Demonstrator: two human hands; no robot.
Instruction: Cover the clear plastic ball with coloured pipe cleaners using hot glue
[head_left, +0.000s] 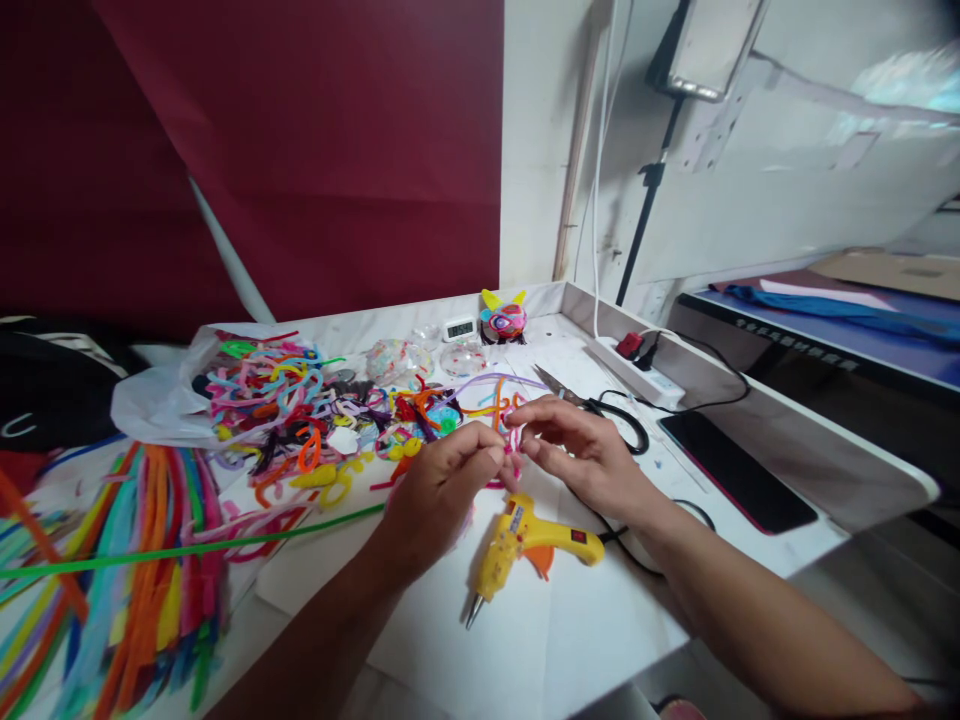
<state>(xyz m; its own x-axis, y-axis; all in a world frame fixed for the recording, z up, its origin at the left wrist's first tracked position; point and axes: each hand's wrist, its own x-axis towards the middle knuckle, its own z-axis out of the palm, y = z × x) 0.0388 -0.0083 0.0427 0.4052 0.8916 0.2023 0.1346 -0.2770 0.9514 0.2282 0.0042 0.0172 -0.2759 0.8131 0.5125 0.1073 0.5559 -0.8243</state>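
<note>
With left hand [450, 480] fingers, I am pinching a pink-and-white piece [514, 440], apparently steadying it; right hand [581, 450] is standing half-open beside it, grip unclear. Nearer the worktop's [780, 555] front edge, a glue gun [501, 553] is lying, presumably for reach.

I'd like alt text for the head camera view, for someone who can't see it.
A person's left hand pinches a pink-and-white piece, the right hand beside it. A yellow glue gun lies nearer the camera, scissors beyond the right hand, a dark phone to the right, colourful pipe cleaners to the left.
</note>
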